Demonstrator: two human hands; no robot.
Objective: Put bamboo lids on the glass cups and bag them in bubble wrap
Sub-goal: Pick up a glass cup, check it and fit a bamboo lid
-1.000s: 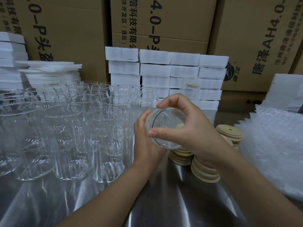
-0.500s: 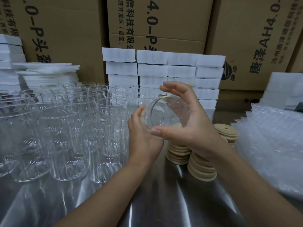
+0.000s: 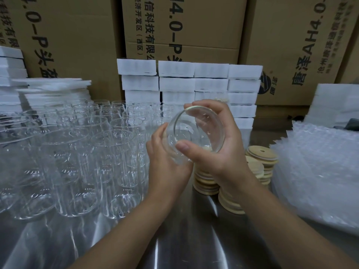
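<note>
A clear glass cup (image 3: 196, 133) lies tilted on its side in the air above the table, its base toward me. My right hand (image 3: 217, 152) wraps round it, thumb on the near rim of the base and fingers over the top. My left hand (image 3: 165, 164) cups its left side from below. A pale bamboo edge shows at the cup's far end, mostly hidden. Stacks of round bamboo lids (image 3: 260, 158) stand just right of and beneath my hands. Several empty glass cups (image 3: 81, 152) crowd the left half of the steel table (image 3: 184, 239).
A pile of bubble wrap bags (image 3: 318, 175) lies at the right. White foam blocks (image 3: 190, 84) are stacked behind the cups, more foam sheets (image 3: 48, 88) at the back left. Big cardboard boxes (image 3: 184, 28) wall off the back.
Both hands have lifted the cup slightly up and to the right and turned it, so its base faces me more fully. The rest of the table is unchanged.
</note>
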